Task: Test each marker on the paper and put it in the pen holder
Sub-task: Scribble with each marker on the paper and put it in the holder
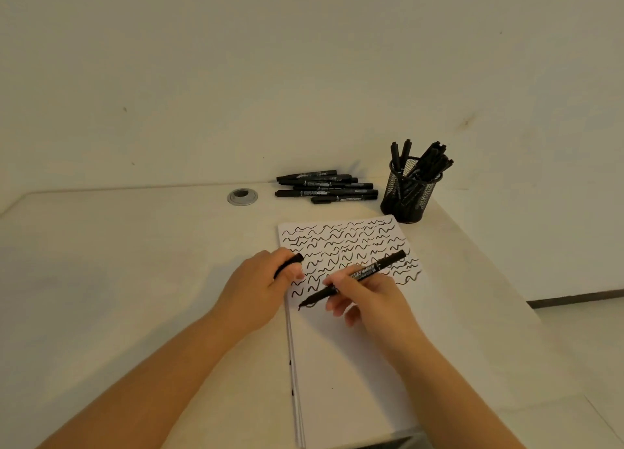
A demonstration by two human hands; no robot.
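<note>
My right hand (368, 300) grips the marker (354, 277) tip-down on the paper (351, 347) mid-squiggle, left hand (266, 286) holds its cap (288, 265) ready and pins the sheet, pen holder (410, 192) waiting just past the top edge.

Two bare forearms reach in from the bottom edge, with no sleeves, watch, bracelet or rings to be seen. The left hand (261, 284) and right hand (368, 300) wear no gloves. The fingernails look short and plain, though they are small and blurred.
</note>
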